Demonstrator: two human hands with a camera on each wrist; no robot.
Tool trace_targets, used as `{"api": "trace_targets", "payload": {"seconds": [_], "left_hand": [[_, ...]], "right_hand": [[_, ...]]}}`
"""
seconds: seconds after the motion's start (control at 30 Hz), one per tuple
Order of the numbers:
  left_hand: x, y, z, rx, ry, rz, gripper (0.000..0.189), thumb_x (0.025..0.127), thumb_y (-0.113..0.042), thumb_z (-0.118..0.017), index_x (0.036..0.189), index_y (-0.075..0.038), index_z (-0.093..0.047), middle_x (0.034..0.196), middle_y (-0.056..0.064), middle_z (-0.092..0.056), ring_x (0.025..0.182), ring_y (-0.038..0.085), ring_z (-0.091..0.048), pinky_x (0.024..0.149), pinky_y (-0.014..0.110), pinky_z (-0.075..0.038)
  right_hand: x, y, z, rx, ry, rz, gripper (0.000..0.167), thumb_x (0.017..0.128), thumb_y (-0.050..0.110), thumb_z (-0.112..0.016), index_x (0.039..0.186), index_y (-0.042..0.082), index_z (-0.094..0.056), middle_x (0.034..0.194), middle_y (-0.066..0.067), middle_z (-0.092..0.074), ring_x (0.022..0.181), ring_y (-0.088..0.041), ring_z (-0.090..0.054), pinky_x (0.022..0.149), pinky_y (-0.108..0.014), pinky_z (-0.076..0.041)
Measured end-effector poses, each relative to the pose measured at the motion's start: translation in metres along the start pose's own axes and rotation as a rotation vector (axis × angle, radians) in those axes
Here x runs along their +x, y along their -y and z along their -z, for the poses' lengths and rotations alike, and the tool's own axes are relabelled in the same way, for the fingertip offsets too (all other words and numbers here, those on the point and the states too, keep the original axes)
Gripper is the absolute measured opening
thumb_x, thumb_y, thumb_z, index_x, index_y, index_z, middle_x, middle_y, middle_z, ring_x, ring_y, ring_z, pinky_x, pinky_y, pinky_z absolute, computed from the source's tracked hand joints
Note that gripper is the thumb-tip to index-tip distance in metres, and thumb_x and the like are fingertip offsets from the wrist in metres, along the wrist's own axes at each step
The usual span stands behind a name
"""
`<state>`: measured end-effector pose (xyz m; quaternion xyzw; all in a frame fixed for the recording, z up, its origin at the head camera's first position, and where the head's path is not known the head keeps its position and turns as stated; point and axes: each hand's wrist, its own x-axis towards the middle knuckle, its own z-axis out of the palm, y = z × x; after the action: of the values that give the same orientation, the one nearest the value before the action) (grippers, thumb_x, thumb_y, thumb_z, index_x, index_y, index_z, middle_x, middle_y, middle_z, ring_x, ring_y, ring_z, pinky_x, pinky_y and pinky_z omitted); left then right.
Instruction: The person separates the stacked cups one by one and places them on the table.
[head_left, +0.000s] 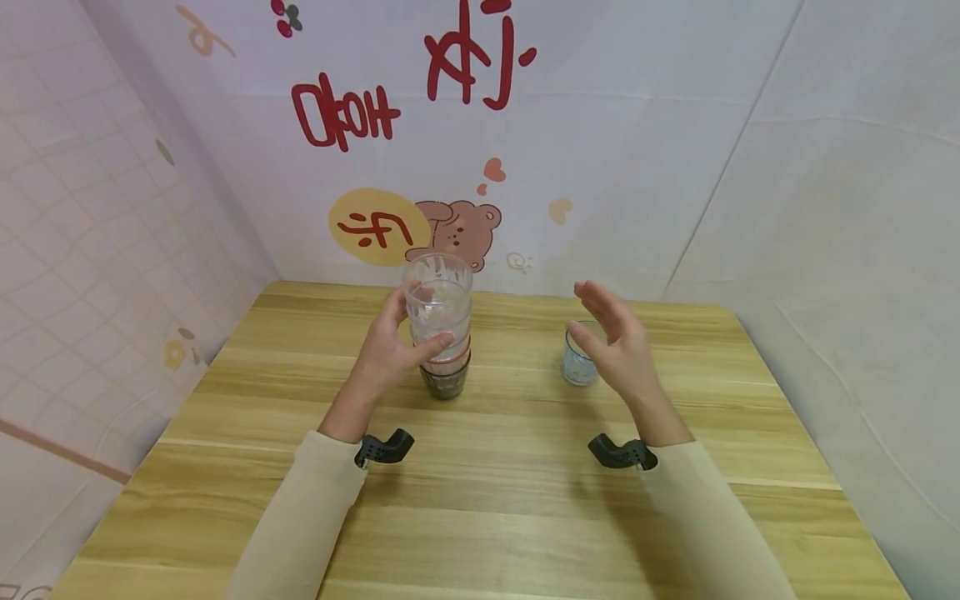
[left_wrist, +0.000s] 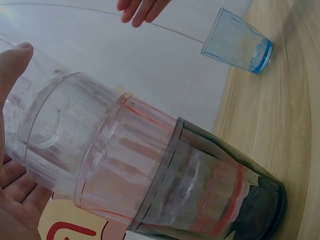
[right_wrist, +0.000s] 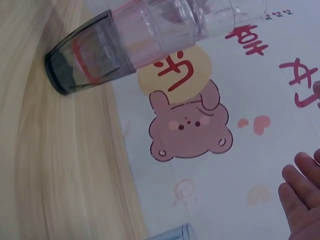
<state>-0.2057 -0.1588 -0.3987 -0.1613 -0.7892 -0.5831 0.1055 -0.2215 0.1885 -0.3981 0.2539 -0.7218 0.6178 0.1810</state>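
A tall stack of nested cups stands on the wooden table, left of centre. At its bottom is a dark grey cup [head_left: 444,386], with a pink cup [left_wrist: 122,160] set inside it and clear cups [head_left: 441,315] above that. My left hand [head_left: 386,350] holds the stack around its clear upper part, thumb on the near side and fingers on the far side. To the right, a light blue cup [head_left: 578,368] stands upright on the table. My right hand [head_left: 624,348] is raised just beside and over it, fingers extended and thumb apart, partly covering its rim; it holds nothing.
The wooden table [head_left: 480,500] ends at the back against a white wall hanging [head_left: 637,150] printed with red characters and a pink bear [head_left: 467,233]. White cloth also closes in the left and right sides.
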Motion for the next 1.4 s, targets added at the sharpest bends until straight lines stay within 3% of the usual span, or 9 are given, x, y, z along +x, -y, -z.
{"api": "trace_targets", "payload": {"seconds": [0.1,0.27,0.5,0.63,1.0,1.4], "left_hand": [[0.000,0.002,0.000,-0.007,0.003,-0.009,0.088,0.090,-0.024,-0.088,0.160,-0.007,-0.038,0.156,0.015,-0.056,0.151,0.037,-0.048,0.131,0.065,-0.028],[0.000,0.003,0.000,-0.017,0.007,-0.013,0.080,0.090,-0.025,-0.088,0.155,-0.009,-0.043,0.152,0.015,-0.059,0.147,0.036,-0.051,0.131,0.065,-0.029],[0.001,0.005,-0.001,-0.017,0.008,-0.022,0.078,0.091,-0.020,-0.087,0.154,-0.009,-0.044,0.152,0.014,-0.058,0.146,0.036,-0.052,0.131,0.064,-0.029],[0.000,0.005,-0.001,-0.016,0.008,-0.019,0.077,0.091,-0.020,-0.087,0.154,-0.008,-0.044,0.151,0.014,-0.059,0.146,0.035,-0.052,0.131,0.063,-0.029],[-0.002,0.009,-0.001,-0.022,-0.001,-0.025,0.073,0.092,-0.013,-0.086,0.151,-0.007,-0.045,0.149,0.016,-0.059,0.146,0.036,-0.052,0.131,0.063,-0.030],[-0.001,0.009,-0.003,-0.015,0.003,-0.026,0.072,0.092,-0.015,-0.086,0.151,-0.009,-0.045,0.149,0.015,-0.059,0.144,0.036,-0.053,0.129,0.065,-0.032]], "right_hand": [[0.004,0.005,-0.007,0.019,0.027,0.004,0.064,0.093,-0.016,-0.069,0.154,-0.009,-0.050,0.153,-0.020,-0.060,0.144,-0.012,-0.058,0.124,-0.025,-0.043],[0.012,0.017,-0.018,0.027,0.070,0.005,0.064,0.095,-0.015,-0.068,0.155,-0.008,-0.048,0.156,-0.031,-0.054,0.147,-0.010,-0.055,0.124,-0.023,-0.042],[0.020,0.029,-0.033,0.025,0.102,-0.032,0.063,0.096,-0.012,-0.069,0.155,-0.008,-0.048,0.156,-0.032,-0.054,0.153,-0.034,-0.050,0.123,-0.022,-0.043],[0.023,0.034,-0.042,0.027,0.123,-0.049,0.064,0.096,-0.010,-0.070,0.156,-0.007,-0.047,0.158,-0.029,-0.055,0.154,-0.040,-0.048,0.124,-0.023,-0.043],[0.031,0.039,-0.068,0.028,0.197,-0.064,0.067,0.098,0.000,-0.074,0.159,-0.002,-0.046,0.161,-0.019,-0.056,0.154,-0.031,-0.049,0.129,-0.044,-0.039],[0.035,0.046,-0.082,0.012,0.218,-0.069,0.067,0.099,0.004,-0.075,0.159,0.001,-0.047,0.161,-0.018,-0.055,0.155,-0.030,-0.049,0.131,-0.045,-0.038]]}}
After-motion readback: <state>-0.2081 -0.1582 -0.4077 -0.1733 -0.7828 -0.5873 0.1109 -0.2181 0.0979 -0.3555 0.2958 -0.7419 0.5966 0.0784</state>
